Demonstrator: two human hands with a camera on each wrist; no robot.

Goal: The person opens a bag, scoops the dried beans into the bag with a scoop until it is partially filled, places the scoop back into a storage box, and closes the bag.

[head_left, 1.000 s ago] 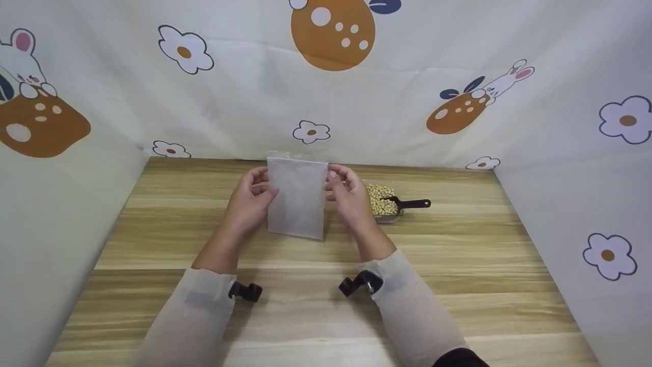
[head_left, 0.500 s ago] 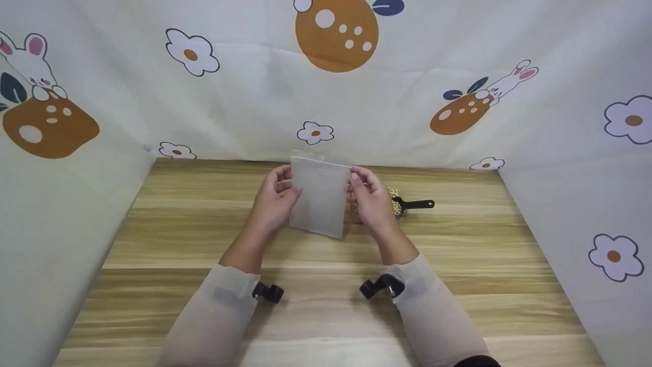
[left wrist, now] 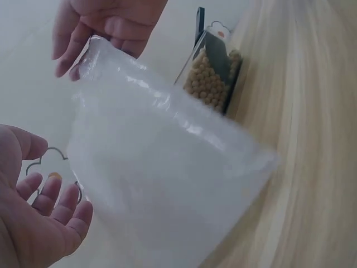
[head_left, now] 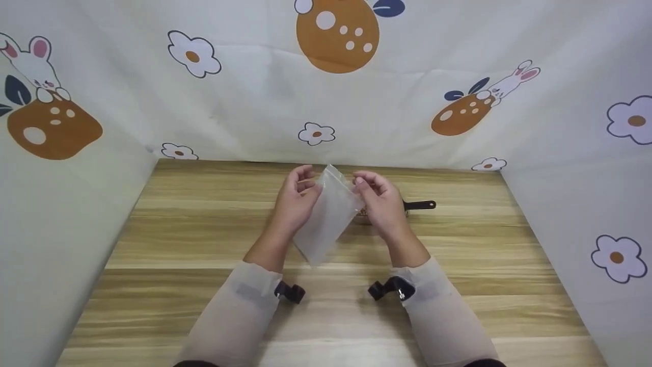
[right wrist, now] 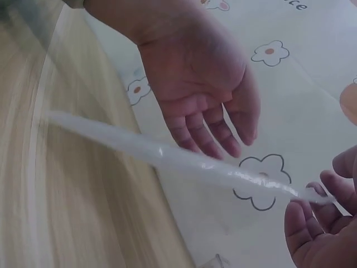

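Observation:
A translucent zip-lock plastic bag (head_left: 326, 219) hangs tilted between the two hands in the head view. Pinching one of its corners is the right hand (head_left: 384, 201), seen in the right wrist view as a hand (right wrist: 329, 223) at the lower right edge. The left hand (head_left: 298, 199) is on the bag's other side; its fingers look loosely bent and off the film in the left wrist view, where that hand (left wrist: 42, 206) is at lower left. Behind the right hand, a clear container of pale yellow beans (left wrist: 206, 81) is mostly hidden in the head view.
A black scoop handle (head_left: 422, 205) sticks out to the right of the container. The wood-grain table (head_left: 168, 229) ends at a pale printed curtain (head_left: 244, 102) behind, with further curtain at both sides. Each sleeve carries a black wrist mount (head_left: 291, 292).
The bag has turned from nearly upright to a slant, its lower end swinging toward the person. The left hand has let go of its edge. Both hands have shifted right in view.

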